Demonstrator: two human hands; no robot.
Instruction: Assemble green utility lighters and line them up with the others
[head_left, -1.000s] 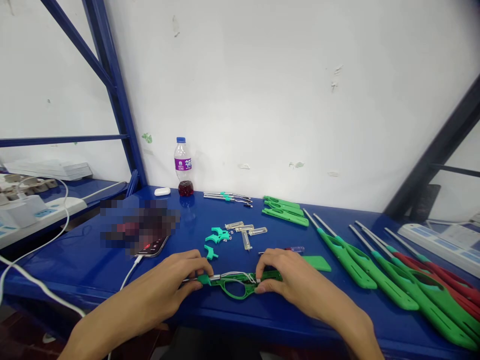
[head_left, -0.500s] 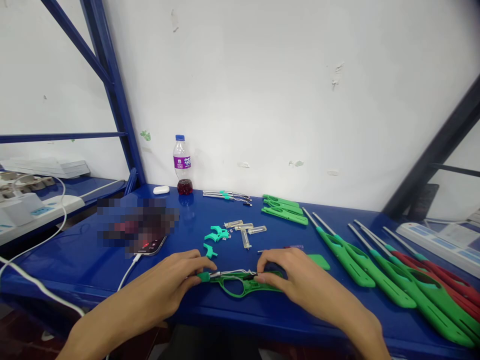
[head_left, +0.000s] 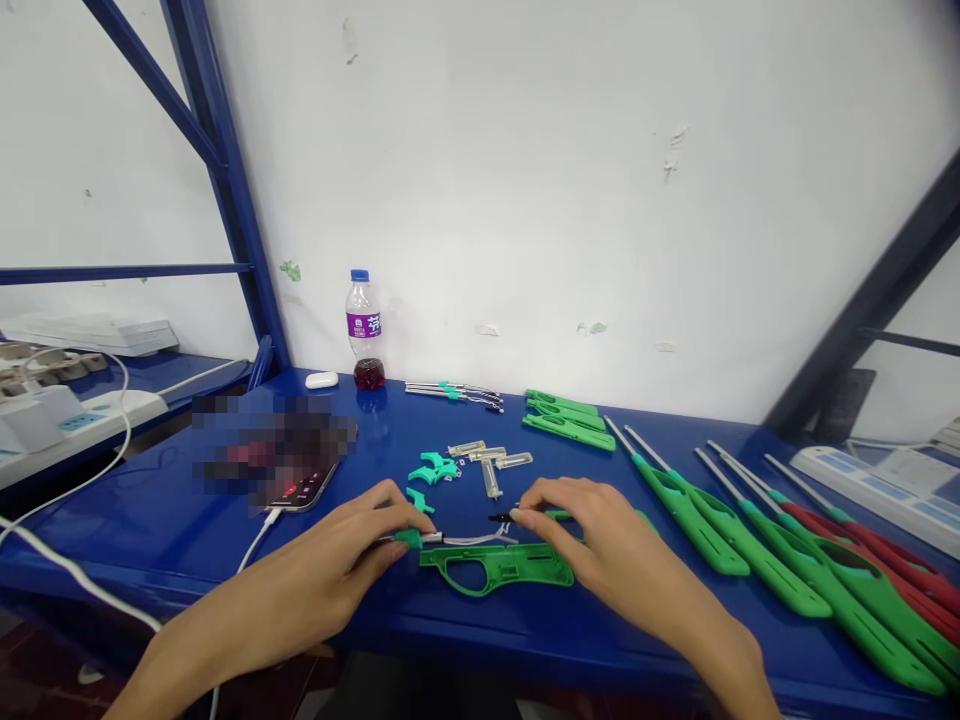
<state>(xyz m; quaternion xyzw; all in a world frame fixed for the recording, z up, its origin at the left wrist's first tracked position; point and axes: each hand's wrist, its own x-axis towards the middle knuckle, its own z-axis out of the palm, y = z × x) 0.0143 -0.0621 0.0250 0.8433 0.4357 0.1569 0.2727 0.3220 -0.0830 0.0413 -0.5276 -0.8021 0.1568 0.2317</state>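
1. Currently, the left hand point(head_left: 360, 550) reaches in from the near left, forearm slanting toward the far right, wrist low, back of the hand upward.
2. Left hand state: narrow pinch, thumb and index finger holding the teal-collared nozzle tube point(head_left: 431, 538), which lies roughly level.
3. The right hand point(head_left: 592, 525) reaches in from the near right, fingers curled and pointing left. State: narrow pinch on the black end piece point(head_left: 498, 517).
4. White wires point(head_left: 472, 541) span the gap between both hands.
5. The green handle shell point(head_left: 517, 567) lies open side up on the blue table point(head_left: 375, 620), just to the near side of the wires. Its right end is close to the right hand.
6. Near edge: a strip of blue surface separates the shell from the table's front edge; both forearms cross that edge.
7. Far side: teal triggers point(head_left: 431, 468) and transparent tanks point(head_left: 491, 478) limit room beyond the wires.
8. Left side: the smartphone point(head_left: 304, 490) lies beyond the left forearm, with blue surface between it and the triggers.
9. Right side: long-nozzle lighters point(head_left: 690, 515) lie diagonally beyond the right hand, apart from it.
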